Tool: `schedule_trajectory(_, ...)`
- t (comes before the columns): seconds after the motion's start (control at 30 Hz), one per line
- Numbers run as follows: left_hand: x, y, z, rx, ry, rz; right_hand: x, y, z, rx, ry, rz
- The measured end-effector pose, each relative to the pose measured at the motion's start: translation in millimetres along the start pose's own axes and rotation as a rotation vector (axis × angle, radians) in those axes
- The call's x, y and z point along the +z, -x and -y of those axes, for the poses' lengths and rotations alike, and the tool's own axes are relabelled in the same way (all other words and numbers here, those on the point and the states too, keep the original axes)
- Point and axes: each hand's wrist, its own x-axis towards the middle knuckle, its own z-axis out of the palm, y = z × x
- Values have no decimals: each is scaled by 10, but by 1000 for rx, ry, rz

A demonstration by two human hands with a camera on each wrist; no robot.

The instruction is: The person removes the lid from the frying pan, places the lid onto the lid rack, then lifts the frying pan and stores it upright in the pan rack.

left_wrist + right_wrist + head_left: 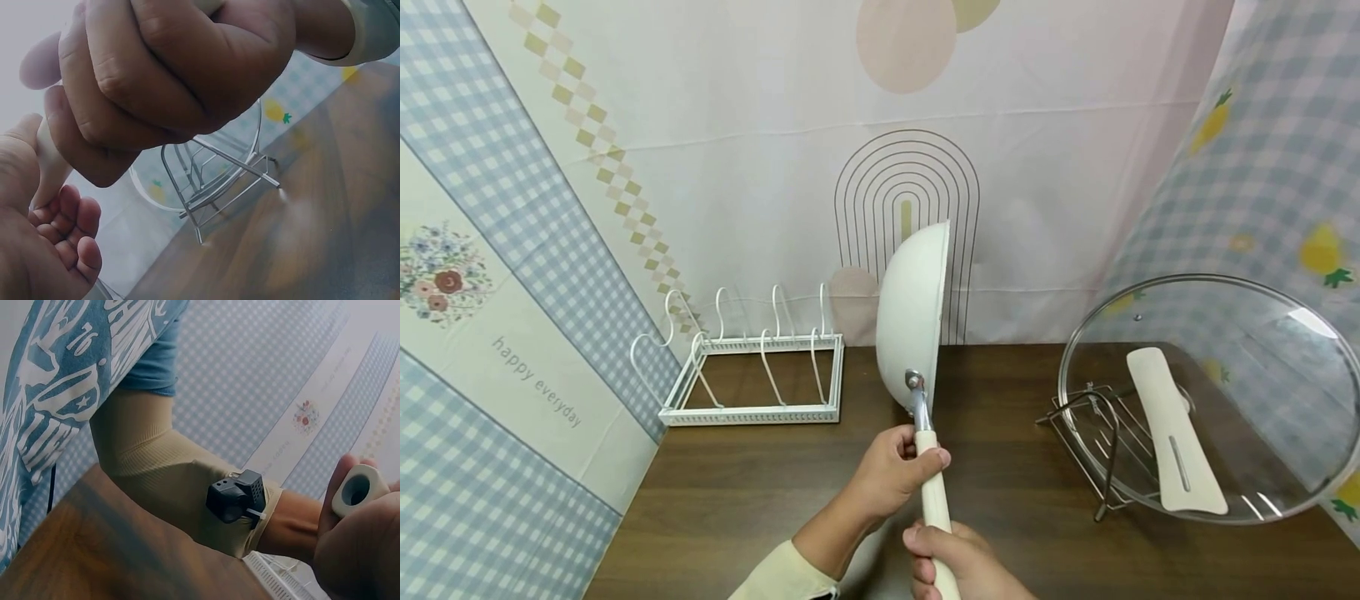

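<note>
A white wok (910, 308) stands on its side in the air, its rounded outside to the left and its rim to the right. A metal neck joins it to a cream handle (934, 492). My left hand (887, 475) holds the upper handle just below the neck, thumb across it. Lower down, my right hand (955, 558) grips the handle, fingers wrapped round. In the left wrist view the right hand (169, 75) fills the top and the left hand (37, 212) is at the lower left. The hollow handle end (357, 492) pokes out of the right hand in the right wrist view.
A white rack (752, 414) with curved wire dividers stands at the back left of the wooden table (737, 492). To the right, a large glass lid (1262, 358) with a cream handle leans on a dark wire stand (1112, 467). Patterned cloth walls (737, 192) enclose the table.
</note>
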Motion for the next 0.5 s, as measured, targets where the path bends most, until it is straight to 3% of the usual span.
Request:
schedule_trajectory(0.1,9,-16,20,-3,-8,-2,29,30,11,6,-8,-25)
schedule_trajectory(0.3,37,-21,35,-17,-20,-14,16,33,19,-20,-65,23)
schedule_trajectory(0.5,45,-6,30,-21,-36,-12,55,71,12,-36,-14,-95)
